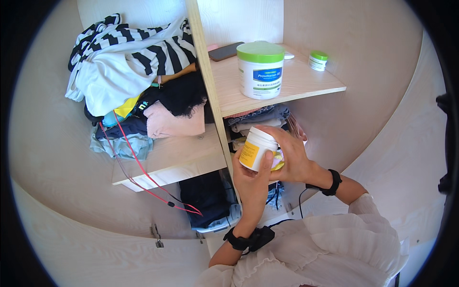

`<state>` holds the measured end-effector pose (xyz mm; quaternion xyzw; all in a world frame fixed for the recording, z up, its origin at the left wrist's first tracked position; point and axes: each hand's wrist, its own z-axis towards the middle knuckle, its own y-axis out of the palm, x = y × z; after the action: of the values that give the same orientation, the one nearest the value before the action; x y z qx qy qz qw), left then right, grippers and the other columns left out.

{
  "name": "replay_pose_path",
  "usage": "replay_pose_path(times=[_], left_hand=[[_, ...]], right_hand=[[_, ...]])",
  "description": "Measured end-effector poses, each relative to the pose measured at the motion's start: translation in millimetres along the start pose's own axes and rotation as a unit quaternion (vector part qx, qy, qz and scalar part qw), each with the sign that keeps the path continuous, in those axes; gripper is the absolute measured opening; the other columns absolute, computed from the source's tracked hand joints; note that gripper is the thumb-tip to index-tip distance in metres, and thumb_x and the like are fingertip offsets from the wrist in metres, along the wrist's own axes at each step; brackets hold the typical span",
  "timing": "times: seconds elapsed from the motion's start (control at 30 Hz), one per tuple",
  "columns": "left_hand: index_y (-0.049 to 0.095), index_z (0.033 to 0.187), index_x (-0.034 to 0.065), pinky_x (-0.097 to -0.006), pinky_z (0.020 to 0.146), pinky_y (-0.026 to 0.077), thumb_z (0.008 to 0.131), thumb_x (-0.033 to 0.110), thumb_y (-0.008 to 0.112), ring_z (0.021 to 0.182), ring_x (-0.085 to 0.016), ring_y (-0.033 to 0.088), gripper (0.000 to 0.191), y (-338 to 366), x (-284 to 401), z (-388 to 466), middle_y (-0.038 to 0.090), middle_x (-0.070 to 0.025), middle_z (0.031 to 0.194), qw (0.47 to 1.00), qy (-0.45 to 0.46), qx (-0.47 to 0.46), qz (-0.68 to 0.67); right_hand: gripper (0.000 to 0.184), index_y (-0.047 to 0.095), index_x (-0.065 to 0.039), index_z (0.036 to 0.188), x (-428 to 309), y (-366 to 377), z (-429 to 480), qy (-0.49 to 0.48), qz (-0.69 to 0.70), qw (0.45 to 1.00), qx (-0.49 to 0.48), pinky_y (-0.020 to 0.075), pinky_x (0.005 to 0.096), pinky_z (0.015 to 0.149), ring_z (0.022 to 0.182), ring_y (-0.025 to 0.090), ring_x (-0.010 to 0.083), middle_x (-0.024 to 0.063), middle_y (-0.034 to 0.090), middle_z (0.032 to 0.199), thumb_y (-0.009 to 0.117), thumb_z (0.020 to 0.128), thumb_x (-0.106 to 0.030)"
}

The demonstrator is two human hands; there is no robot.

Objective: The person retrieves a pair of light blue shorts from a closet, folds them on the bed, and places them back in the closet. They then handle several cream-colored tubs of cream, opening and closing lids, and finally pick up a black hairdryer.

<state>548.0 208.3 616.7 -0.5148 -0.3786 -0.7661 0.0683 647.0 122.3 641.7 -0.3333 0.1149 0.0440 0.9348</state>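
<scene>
A white plastic jar with a yellow label [259, 147] is tilted between my two hands, in front of the right side of a wooden wardrobe. My left hand [254, 183] grips its lower part, the thumb lying against the label side. Around its upper and far side curls my right hand [292, 154]. The label bears writing. On the shelf above stand a large white tub with a green lid [261, 71], upright near the edge, and a small white jar with a green lid [318, 61] further right.
A dark phone [226, 51] lies behind the large tub. Left of the upright divider [209, 79] is a pile of clothes with a striped garment [132, 53] on top; a red cord [143, 172] hangs from it. Folded clothes [260, 116] fill the compartment below the right shelf [279, 98].
</scene>
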Motion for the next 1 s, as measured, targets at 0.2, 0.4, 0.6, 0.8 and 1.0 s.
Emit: replay_pose_path(times=[0.2,0.4,0.6,0.8,1.0], left_hand=[[0.031,0.134,-0.0015,-0.032,0.098,0.043,0.08,0.011,0.074,0.115,-0.02,0.051,0.07,-1.3,3.8,-1.8,0.045,-0.0137,0.125,0.994,0.021,-0.107,0.03],[0.017,0.148,0.0042,-0.0328,0.097,0.043,0.074,0.009,0.077,0.113,-0.02,0.053,0.095,-14.1,32.5,14.9,0.048,-0.0127,0.127,0.945,0.079,-0.306,0.081],[0.029,0.145,0.0044,-0.0325,0.087,0.048,0.07,0.012,0.079,0.108,-0.019,0.055,0.091,-15.0,45.9,24.9,0.052,-0.0128,0.125,0.906,0.141,-0.33,0.227],[0.044,0.134,0.0039,-0.0337,0.082,0.05,0.067,0.013,0.081,0.107,-0.025,0.057,0.077,-9.5,56.6,30.7,0.053,-0.0137,0.125,0.841,0.263,-0.309,0.358],[0.048,0.128,0.0041,-0.0339,0.084,0.049,0.064,0.009,0.08,0.11,-0.025,0.056,0.072,-8.9,57.3,37.6,0.053,-0.014,0.126,0.822,0.29,-0.305,0.385]], right_hand=[[0.085,0.039,-0.004,0.132,6.7,-19.6,-7.0,0.034,0.062,0.997,-0.032,0.0455,0.0372,0.094,0.112,0.055,0.0309,0.0168,0.052,0.127,0.08,0.06,-0.022],[0.089,0.036,-0.004,0.136,0.6,-33.8,-12.7,0.063,0.2,0.977,-0.038,0.039,0.0378,0.1,0.119,0.049,0.0285,0.0161,0.046,0.132,0.079,0.061,-0.021],[0.091,0.032,-0.004,0.139,-3.6,-45.7,-12.1,0.048,0.179,0.981,-0.052,0.0334,0.0402,0.106,0.125,0.043,0.0307,0.0161,0.045,0.134,0.078,0.061,-0.019],[0.086,0.035,-0.005,0.139,-9.2,-61.5,-9.9,0.027,0.067,0.994,-0.079,0.0363,0.0424,0.103,0.123,0.044,0.0336,0.017,0.047,0.132,0.074,0.063,-0.016],[0.08,0.04,-0.006,0.137,-10.2,-63.8,-6.8,0.02,0.047,0.998,-0.044,0.0382,0.0415,0.097,0.119,0.048,0.0321,0.0135,0.051,0.129,0.074,0.065,-0.012]])
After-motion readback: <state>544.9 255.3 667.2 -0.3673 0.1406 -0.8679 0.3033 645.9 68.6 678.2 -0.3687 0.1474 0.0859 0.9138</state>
